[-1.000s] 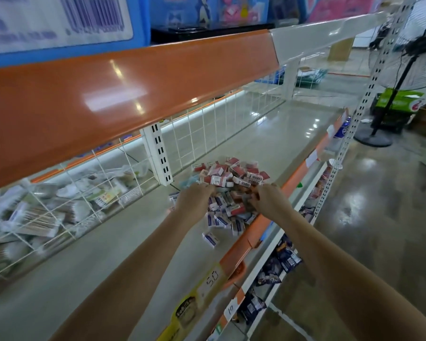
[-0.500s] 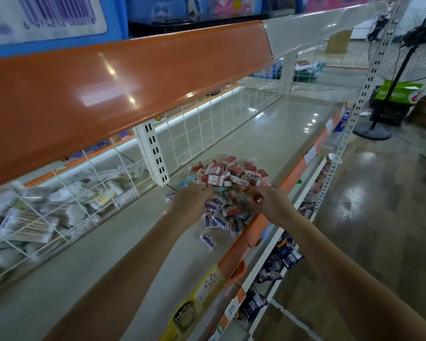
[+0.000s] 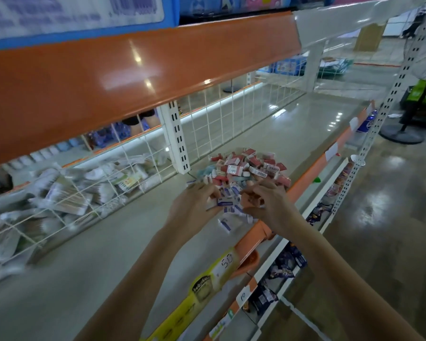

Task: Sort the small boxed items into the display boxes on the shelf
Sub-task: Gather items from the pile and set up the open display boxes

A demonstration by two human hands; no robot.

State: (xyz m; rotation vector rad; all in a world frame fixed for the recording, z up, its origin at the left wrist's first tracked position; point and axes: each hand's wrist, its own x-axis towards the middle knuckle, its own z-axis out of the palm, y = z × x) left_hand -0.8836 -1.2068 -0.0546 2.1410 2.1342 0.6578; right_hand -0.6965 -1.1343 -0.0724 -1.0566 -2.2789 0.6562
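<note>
A: Far along?

B: Barely, by the look of it. Pile (image 3: 241, 173) lying loose on the shelf (image 3: 89, 262), red boxes (image 3: 263, 166) heaped at 12 o'clock, blue-and-white ones (image 3: 228, 204) at 6 o'clock. No display boxes in view, so nearly everything left to sort.

A: Hands?

B: Both at the near edge of the pile. Left hand (image 3: 194, 205) curled, pinching a blue-and-white box at its fingertips. Right hand (image 3: 268, 205) curled over the boxes too, seemingly holding some, though blurred.

A: Pinched box, pointing where?

B: Long axis roughly 9 to 3 o'clock, broad face up toward the camera. Rest jumbled, no common heading. One stray (image 3: 225, 223) lying flat at 6 o'clock of the pile, long axis about 11 to 5.
</note>
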